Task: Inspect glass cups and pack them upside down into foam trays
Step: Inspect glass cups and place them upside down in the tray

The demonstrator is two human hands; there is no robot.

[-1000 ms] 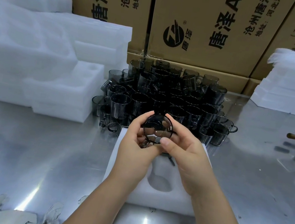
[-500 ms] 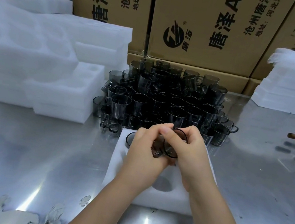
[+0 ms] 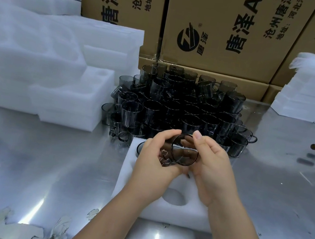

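Holding a small smoky-grey glass cup (image 3: 184, 152) on its side, mouth turned toward the camera, both hands have it raised just above the far half of the white foam tray (image 3: 184, 215) on the shiny metal table (image 3: 41, 162). The left hand (image 3: 156, 158) curls round the base end, where the dark handle seems to sit among its fingers (partly hidden, so I cannot tell exactly how it is gripped). The right hand (image 3: 213, 170) pinches the rim, forefinger on top and thumb showing through the glass below. This looks like the inspection step, with packing not yet begun.

Thin glass like this is likely light, stiff and slick, and its rim would chip if knocked against its neighbours or the table. The safest hold, I judge, is round the body or by the handle, with pressure spread over several fingers rather than squeezed at one point of the rim. Turning it mouth down will need one hand firm while the other shifts.

A round empty pocket (image 3: 173, 197) lies at the near end of the tray. Beyond the tray stands the crowded pile of matching grey cups (image 3: 185, 107), with stacked spare foam trays (image 3: 58, 86) to the left and brown printed cardboard boxes (image 3: 218, 35) behind.
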